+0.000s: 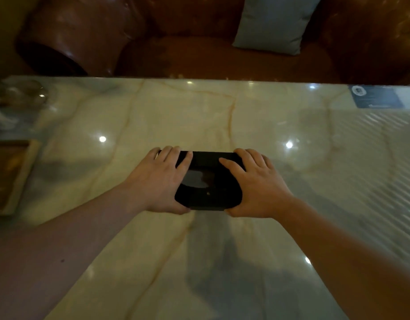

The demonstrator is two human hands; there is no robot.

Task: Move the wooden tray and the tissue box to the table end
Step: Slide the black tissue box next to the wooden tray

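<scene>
A black tissue box (208, 181) with a pale tissue showing in its top slot sits near the middle of the marble table (153, 116). My left hand (160, 181) grips its left end and my right hand (257, 185) grips its right end, fingers over the top and thumbs at the near side. I cannot tell whether the box rests on the table or is lifted. The wooden tray (10, 174) lies at the table's left edge, partly cut off by the frame, apart from both hands.
Blurred glassware (21, 95) stands at the far left corner. A blue-grey card (377, 97) lies at the far right edge. Beyond the table is a brown leather sofa (199, 54) with a grey cushion (275, 21).
</scene>
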